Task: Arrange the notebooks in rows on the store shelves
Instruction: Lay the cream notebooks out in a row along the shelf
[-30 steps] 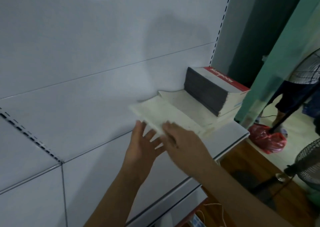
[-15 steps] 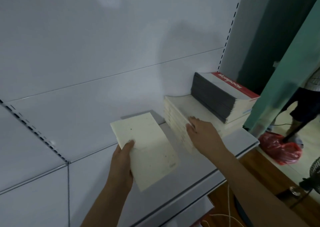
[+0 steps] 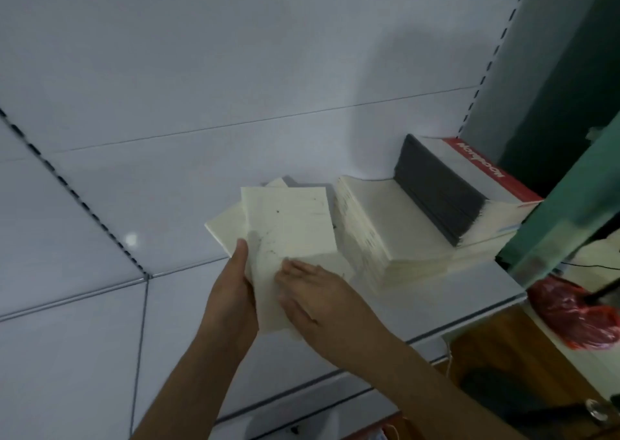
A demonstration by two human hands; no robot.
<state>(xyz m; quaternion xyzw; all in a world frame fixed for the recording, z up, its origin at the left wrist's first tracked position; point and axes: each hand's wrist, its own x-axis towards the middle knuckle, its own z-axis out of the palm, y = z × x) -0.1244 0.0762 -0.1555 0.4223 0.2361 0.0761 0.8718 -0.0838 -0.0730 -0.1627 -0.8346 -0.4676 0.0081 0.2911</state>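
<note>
Shelf (image 3: pixel 436 308) white against white wall panels, left hand (image 3: pixel 231 292) gripping cream notebooks (image 3: pixel 288 231), right hand (image 3: pixel 308 292) flat on them

The shelf (image 3: pixel 436 308) and its back panel (image 3: pixel 235 70) are plain pale grey-white, the panel crossed by thin dark seams and rows of black slots. The notebooks (image 3: pixel 288 228) being handled are cream, the top cover flecked with small dark specks and smudges. The low stack (image 3: pixel 385 225) beside them is the same cream. The taller pile (image 3: pixel 436 194) shows charcoal-grey spines and a white cover with a red band bearing white lettering. A teal post (image 3: pixel 563 211) stands at the right, with a red plastic bag (image 3: pixel 573 315) on the brown wooden floor (image 3: pixel 503 355).
</note>
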